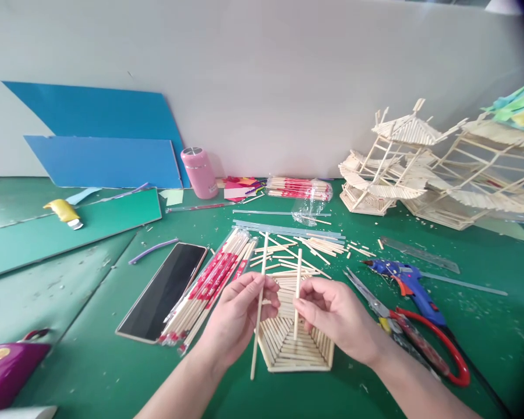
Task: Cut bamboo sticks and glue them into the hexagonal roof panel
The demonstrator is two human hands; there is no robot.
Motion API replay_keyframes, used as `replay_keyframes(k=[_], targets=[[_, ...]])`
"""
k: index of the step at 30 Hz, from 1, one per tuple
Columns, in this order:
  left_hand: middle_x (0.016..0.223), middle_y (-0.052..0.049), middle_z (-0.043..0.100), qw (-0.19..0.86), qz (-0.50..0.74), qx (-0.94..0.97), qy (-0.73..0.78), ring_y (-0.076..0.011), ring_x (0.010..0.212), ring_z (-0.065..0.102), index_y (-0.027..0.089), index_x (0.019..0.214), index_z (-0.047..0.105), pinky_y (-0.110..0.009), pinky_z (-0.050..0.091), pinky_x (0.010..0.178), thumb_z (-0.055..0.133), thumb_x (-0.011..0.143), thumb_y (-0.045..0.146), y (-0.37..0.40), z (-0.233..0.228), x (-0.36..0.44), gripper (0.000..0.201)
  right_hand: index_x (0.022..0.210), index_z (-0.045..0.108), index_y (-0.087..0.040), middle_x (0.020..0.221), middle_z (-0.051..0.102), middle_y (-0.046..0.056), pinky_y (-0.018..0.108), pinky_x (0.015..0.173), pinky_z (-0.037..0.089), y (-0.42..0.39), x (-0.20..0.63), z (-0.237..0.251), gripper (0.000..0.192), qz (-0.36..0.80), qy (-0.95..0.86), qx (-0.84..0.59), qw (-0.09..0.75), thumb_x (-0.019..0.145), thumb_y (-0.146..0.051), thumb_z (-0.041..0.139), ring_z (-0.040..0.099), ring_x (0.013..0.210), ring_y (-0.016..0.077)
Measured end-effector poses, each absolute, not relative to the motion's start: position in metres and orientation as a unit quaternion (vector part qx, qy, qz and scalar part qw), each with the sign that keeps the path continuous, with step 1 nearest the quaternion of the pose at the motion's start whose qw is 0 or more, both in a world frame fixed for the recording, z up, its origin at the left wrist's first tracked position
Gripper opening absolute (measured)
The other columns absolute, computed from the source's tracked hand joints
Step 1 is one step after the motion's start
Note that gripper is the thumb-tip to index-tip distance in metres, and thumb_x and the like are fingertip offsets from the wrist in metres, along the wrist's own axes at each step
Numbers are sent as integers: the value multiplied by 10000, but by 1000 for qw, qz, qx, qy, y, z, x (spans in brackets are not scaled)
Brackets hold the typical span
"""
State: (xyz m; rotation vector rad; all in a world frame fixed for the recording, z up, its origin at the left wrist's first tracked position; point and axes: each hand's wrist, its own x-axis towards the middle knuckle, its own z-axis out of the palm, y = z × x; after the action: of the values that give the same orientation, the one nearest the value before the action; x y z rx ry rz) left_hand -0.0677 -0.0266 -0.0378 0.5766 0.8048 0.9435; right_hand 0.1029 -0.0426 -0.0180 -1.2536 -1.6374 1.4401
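Pinched in my left hand [240, 308] is a long thin wooden stick [254, 355], held nearly upright with a slight tilt. My right hand [336, 311] grips a shorter wooden stick [299, 267], also close to upright. Both hands hover over a hexagonal panel [299, 364] built of wooden sticks laid in rings; the hands partly cover it. Behind the panel lie loose cut stick pieces [321, 245]. Left of my left hand, bundles of sticks in clear wrap with red bands [216, 270] rest on the table.
A blue glue gun [413, 285] and red-handled scissors [432, 343] lie at right. Stick-built pavilion models [402, 157] stand at back right. A phone [166, 291], yellow cutter [63, 212], pink bottle [199, 174] and purple object [13, 372] are at left. Clear glue sticks [288, 228] lie behind the panel.
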Motion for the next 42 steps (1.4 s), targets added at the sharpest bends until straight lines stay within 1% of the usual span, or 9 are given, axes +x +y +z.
replay_keyframes(k=[6, 11, 16, 20, 24, 27, 31, 35, 42], targets=[[509, 16, 526, 759, 415, 313, 391, -80, 458, 460, 138, 725, 583, -198, 330, 476, 535, 794, 271, -39, -42, -53, 157, 703, 557, -158, 636, 536, -19, 226, 560, 415, -36, 89, -28, 168, 497, -603, -490, 386, 798, -286, 508, 496, 588, 104], [544, 11, 532, 734, 405, 352, 416, -80, 474, 434, 133, 722, 591, -212, 318, 502, 522, 802, 303, -42, -43, -51, 200, 752, 592, -151, 590, 538, -24, 232, 539, 420, -37, 83, -36, 178, 514, -568, -495, 410, 790, -314, 531, 505, 546, 108], [554, 7, 515, 731, 417, 360, 404, -95, 573, 442, 136, 676, 575, -228, 354, 620, 523, 806, 288, -44, -43, -52, 207, 777, 619, -160, 821, 600, 35, 254, 588, 454, -38, 80, -37, 154, 499, -564, -488, 442, 759, -306, 571, 557, 639, 127], [505, 29, 446, 736, 418, 347, 405, -76, 499, 366, 143, 610, 509, -211, 299, 514, 515, 807, 323, -46, -45, -49, 267, 791, 619, -163, 818, 605, 36, 254, 616, 452, -38, 83, -34, 145, 483, -581, -496, 428, 758, -297, 575, 557, 701, 144], [467, 54, 383, 732, 416, 344, 415, -57, 444, 297, 146, 588, 477, -205, 225, 450, 543, 786, 337, -49, -46, -46, 283, 747, 589, -162, 739, 601, 21, 258, 665, 448, -36, 86, -29, 234, 481, -582, -497, 428, 831, -348, 476, 555, 719, 148], [463, 40, 432, 733, 396, 351, 427, -57, 423, 338, 138, 605, 508, -210, 236, 450, 529, 791, 343, -52, -43, -44, 278, 660, 561, -161, 648, 559, 3, 253, 643, 436, -34, 87, -27, 307, 471, -582, -512, 421, 843, -380, 447, 538, 673, 144], [491, 11, 514, 749, 374, 349, 422, -79, 416, 436, 130, 672, 550, -224, 277, 470, 510, 800, 335, -55, -38, -41, 246, 650, 559, -158, 628, 542, -8, 229, 583, 412, -35, 87, -26, 322, 489, -585, -513, 394, 838, -396, 451, 514, 632, 128], [487, 6, 526, 758, 368, 342, 416, -87, 406, 464, 126, 661, 557, -226, 288, 467, 509, 800, 331, -54, -38, -40, 252, 667, 572, -161, 556, 487, -31, 218, 531, 378, -37, 88, -26, 324, 505, -589, -500, 385, 844, -397, 438, 476, 562, 111], [497, 0, 539, 781, 363, 316, 398, -88, 396, 475, 117, 658, 567, -221, 295, 456, 515, 798, 314, -55, -43, -42, 247, 693, 573, -158, 580, 488, -27, 210, 523, 364, -38, 89, -28, 308, 515, -591, -492, 379, 852, -383, 436, 466, 558, 101]])
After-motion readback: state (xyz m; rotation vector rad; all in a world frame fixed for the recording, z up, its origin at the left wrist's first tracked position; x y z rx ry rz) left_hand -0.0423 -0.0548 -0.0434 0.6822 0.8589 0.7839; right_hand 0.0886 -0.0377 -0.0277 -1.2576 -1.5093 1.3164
